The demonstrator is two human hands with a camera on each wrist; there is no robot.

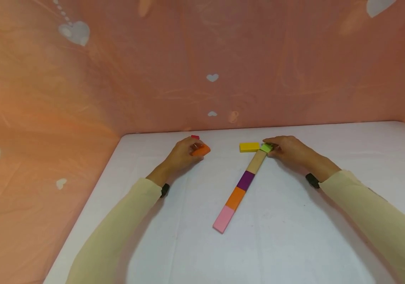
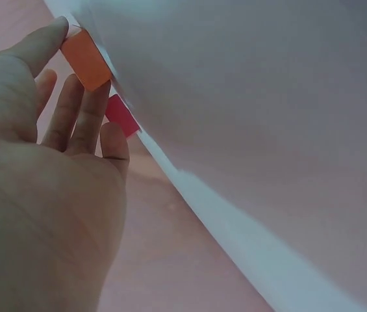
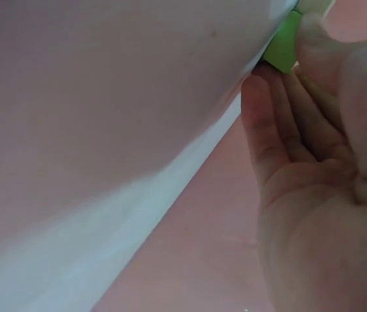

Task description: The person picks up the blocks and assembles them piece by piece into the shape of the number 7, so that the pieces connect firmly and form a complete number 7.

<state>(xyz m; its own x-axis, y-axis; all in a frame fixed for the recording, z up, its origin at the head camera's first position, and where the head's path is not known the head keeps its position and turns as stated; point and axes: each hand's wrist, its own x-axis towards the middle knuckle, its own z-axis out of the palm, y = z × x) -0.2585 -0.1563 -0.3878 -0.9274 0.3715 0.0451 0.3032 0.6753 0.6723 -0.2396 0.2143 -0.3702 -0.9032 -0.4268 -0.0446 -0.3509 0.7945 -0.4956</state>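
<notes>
My left hand (image 1: 182, 154) pinches an orange rectangular block (image 1: 201, 150) between thumb and fingers, near the back of the table. Just behind that hand lies a red block (image 2: 122, 116), partly hidden in the head view. On the right, my right hand (image 1: 290, 150) holds a light green block (image 1: 267, 148) with thumb and fingertips, at the far end of a slanting line of flat blocks. Coming nearer along the line are a beige block (image 1: 256, 162), a purple block (image 1: 246, 180), an orange flat block (image 1: 235, 198) and a pink block (image 1: 223, 219).
A yellow block (image 1: 249, 147) lies left of the green one, close to the line's far end. White cloth covers the table (image 1: 295, 244). Behind and to the left hangs an orange-pink curtain (image 1: 174, 86) with pale hearts.
</notes>
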